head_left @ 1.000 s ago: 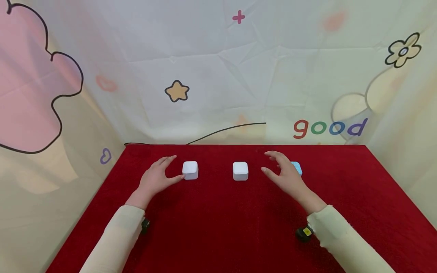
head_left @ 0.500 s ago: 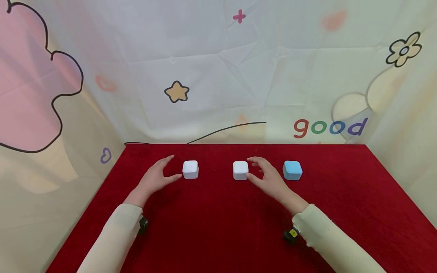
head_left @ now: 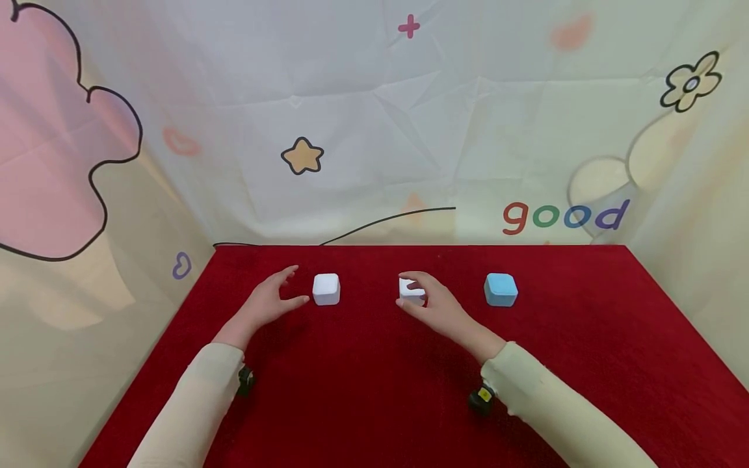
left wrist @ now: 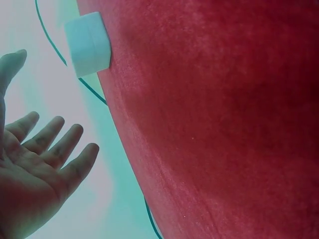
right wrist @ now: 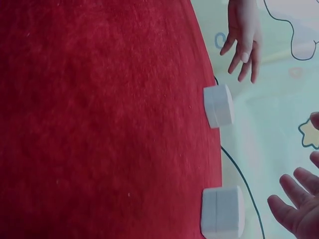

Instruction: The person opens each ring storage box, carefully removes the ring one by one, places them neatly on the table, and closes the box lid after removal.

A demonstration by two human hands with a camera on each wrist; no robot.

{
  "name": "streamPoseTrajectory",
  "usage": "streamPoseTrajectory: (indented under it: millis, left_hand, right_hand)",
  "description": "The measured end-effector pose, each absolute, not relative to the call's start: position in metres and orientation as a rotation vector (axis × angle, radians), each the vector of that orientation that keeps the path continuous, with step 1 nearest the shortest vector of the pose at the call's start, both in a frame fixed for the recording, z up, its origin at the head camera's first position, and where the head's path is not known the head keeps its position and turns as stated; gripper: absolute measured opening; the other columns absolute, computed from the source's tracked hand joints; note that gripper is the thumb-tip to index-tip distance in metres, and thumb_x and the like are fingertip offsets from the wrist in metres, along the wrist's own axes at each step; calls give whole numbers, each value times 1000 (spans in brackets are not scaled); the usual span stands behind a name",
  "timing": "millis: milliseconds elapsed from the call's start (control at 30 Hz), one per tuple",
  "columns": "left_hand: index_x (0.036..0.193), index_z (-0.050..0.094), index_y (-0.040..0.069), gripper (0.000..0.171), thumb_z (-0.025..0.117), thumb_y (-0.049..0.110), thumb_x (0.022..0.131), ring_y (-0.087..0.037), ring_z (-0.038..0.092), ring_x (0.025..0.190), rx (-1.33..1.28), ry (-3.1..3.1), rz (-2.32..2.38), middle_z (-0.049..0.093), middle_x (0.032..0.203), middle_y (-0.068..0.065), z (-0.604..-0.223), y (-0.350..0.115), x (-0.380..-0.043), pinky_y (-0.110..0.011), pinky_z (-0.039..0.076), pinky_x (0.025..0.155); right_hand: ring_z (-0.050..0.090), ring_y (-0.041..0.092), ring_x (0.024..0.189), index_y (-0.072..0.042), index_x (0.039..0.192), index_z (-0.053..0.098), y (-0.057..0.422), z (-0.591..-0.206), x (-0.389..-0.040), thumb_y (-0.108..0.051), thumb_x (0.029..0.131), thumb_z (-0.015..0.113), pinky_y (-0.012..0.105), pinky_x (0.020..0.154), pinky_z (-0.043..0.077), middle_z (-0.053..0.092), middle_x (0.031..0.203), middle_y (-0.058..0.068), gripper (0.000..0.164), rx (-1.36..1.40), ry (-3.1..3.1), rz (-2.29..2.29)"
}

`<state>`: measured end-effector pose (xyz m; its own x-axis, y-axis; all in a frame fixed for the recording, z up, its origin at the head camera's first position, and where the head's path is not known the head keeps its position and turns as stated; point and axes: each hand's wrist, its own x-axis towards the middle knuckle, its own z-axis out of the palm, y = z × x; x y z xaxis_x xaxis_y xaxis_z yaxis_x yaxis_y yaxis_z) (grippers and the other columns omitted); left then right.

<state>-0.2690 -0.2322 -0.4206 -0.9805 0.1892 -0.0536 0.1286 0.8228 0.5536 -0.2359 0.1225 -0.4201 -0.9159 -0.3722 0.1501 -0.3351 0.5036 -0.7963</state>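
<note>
My left hand (head_left: pixel 266 302) hangs with spread fingers just left of a white rounded cube (head_left: pixel 326 289). The left wrist view shows the hand's fingers (left wrist: pixel 67 154) apart from that cube (left wrist: pixel 88 45), with nothing in the palm. My right hand (head_left: pixel 441 309) is at the middle white cube (head_left: pixel 412 294), its thumb and fingers overlapping part of it in the head view. From the right wrist, loosely bent fingers (right wrist: pixel 294 199) show a gap to this cube (right wrist: pixel 222 213). Farther right sits a light blue cube (head_left: pixel 500 290), touched by neither hand.
All three cubes stand in a row near the far edge of a red cloth-covered table (head_left: pixel 351 390). Behind it hangs a pale printed curtain (head_left: pixel 363 117) with a star and the word "good". Small dark wrist cameras (head_left: pixel 482 398) sit below the sleeves.
My right hand has moved left, from in front of the blue cube to the middle white cube, uncovering the blue one. My left hand has drawn back slightly left; the cubes have stayed put.
</note>
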Motion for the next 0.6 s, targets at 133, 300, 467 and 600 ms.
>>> streamPoseTrajectory:
  millis: [133, 300, 467, 600]
  left_hand:
    - [160, 29, 5, 81, 70, 30, 95, -46, 44, 143, 242, 2879, 882, 42, 158, -26, -421, -233, -271, -60, 44, 113]
    - [161, 28, 6, 81, 70, 28, 95, -46, 42, 145, 235, 2844, 926, 41, 159, -25, -421, -233, -275, -60, 43, 115]
    - [161, 27, 4, 81, 70, 26, 96, -46, 42, 145, 244, 2808, 961, 40, 159, -25, -423, -234, -279, -60, 42, 115]
    - [161, 27, 3, 80, 69, 24, 96, -46, 42, 145, 247, 2776, 981, 40, 159, -26, -426, -233, -280, -60, 42, 116]
  right_hand:
    - [56, 41, 132, -7, 149, 46, 116, -419, -236, -25, 98, 65, 56, 107, 52, 50, 151, 20, 58, -603, 2631, -1414]
    - [57, 42, 133, -7, 149, 47, 107, -417, -239, -25, 99, 64, 56, 107, 51, 52, 151, 20, 56, -599, 2605, -1417]
    - [56, 39, 134, -7, 148, 48, 96, -415, -243, -23, 99, 65, 55, 110, 49, 54, 150, 17, 54, -609, 2582, -1418]
    - [56, 36, 133, -5, 149, 47, 87, -416, -246, -22, 100, 64, 54, 111, 48, 53, 151, 18, 55, -607, 2569, -1394]
